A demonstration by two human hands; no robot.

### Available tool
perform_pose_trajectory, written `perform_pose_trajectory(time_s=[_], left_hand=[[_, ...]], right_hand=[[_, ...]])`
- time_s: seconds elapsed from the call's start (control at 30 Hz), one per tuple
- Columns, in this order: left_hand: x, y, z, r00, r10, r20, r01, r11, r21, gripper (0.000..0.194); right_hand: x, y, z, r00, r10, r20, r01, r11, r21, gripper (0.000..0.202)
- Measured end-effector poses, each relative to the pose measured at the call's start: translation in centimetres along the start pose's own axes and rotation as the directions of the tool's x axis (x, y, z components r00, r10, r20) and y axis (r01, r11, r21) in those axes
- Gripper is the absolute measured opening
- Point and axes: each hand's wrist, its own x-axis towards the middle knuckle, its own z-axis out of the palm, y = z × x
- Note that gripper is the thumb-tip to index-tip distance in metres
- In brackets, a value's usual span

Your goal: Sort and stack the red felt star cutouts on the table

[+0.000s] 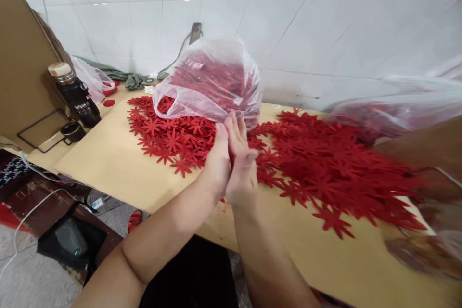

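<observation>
Over the front of the table, my left hand (217, 163) and my right hand (244, 175) are pressed palm to palm, fingers stretched out and pointing away from me. I see nothing held in either one; the space between the palms is hidden. Just beyond the fingertips sits a translucent plastic bag (216, 79) filled with red pieces. Loose red flower-shaped cutouts (173, 139) lie heaped under and in front of the bag, left of my hands. To the right spreads a larger pile of the same red cutouts (325, 159), somewhat blurred.
A black vacuum flask (80, 101) and a small dark cup (72, 132) stand at the left by a cardboard sheet (27, 57). Another plastic bag (404, 103) lies at the back right. A white tiled wall (296, 24) closes off the table's far side.
</observation>
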Motion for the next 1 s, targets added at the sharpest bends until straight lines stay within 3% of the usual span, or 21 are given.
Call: perform_pose_trajectory(time_s=[0.1, 0.17, 0.3, 0.37, 0.5, 0.6, 0.67, 0.77, 0.87, 1.0], left_hand=[[-0.4, -1.6, -0.4, 0.998, 0.012, -0.066, -0.009, 0.999, 0.047, 0.047], [-0.2, -2.0, -0.9, 0.995, -0.046, -0.084, 0.047, 0.999, 0.015, 0.049], [1.4, -0.6, -2.0, 0.991, -0.126, -0.047, 0.113, 0.97, -0.217, 0.058], [2.0, -0.2, -2.3, 0.99, -0.116, -0.082, 0.088, 0.955, -0.283, 0.056], [1.5, -1.8, -2.3, 0.984, -0.062, -0.168, 0.034, 0.986, -0.163, 0.046], [1.0, -2.9, -2.3, 0.965, -0.143, -0.22, 0.132, 0.989, -0.065, 0.049], [1.2, -2.4, -2.6, 0.97, -0.172, -0.173, 0.155, 0.982, -0.11, 0.049], [2.2, -0.6, -3.2, 0.977, -0.188, -0.097, 0.16, 0.957, -0.243, 0.045], [2.8, 0.1, -3.4, 0.979, -0.144, -0.143, 0.097, 0.951, -0.293, 0.042], [2.0, -1.2, -2.6, 0.984, 0.014, -0.178, -0.047, 0.982, -0.183, 0.032]], right_hand=[[1.4, 2.5, -0.3, 0.997, 0.081, 0.0, -0.081, 0.996, -0.025, 0.062], [1.5, 3.5, -0.3, 0.997, 0.079, -0.016, -0.08, 0.993, -0.088, 0.057], [-0.4, 2.7, 1.1, 1.0, 0.018, -0.02, -0.02, 0.992, -0.126, 0.046], [-1.3, 2.1, 1.8, 0.999, 0.033, 0.017, -0.032, 0.996, -0.08, 0.045], [-0.5, 3.5, 1.7, 0.976, 0.22, -0.002, -0.22, 0.976, -0.008, 0.052], [0.8, 5.5, 1.1, 0.937, 0.349, -0.014, -0.349, 0.937, -0.031, 0.058], [0.7, 5.6, 1.3, 0.95, 0.311, -0.019, -0.312, 0.949, -0.042, 0.057], [-1.0, 3.9, 2.4, 0.969, 0.244, -0.038, -0.245, 0.969, -0.035, 0.052], [-2.2, 2.5, 3.2, 0.947, 0.321, 0.011, -0.321, 0.947, 0.03, 0.054], [-0.3, 3.9, 2.7, 0.914, 0.403, 0.056, -0.406, 0.902, 0.143, 0.056]])
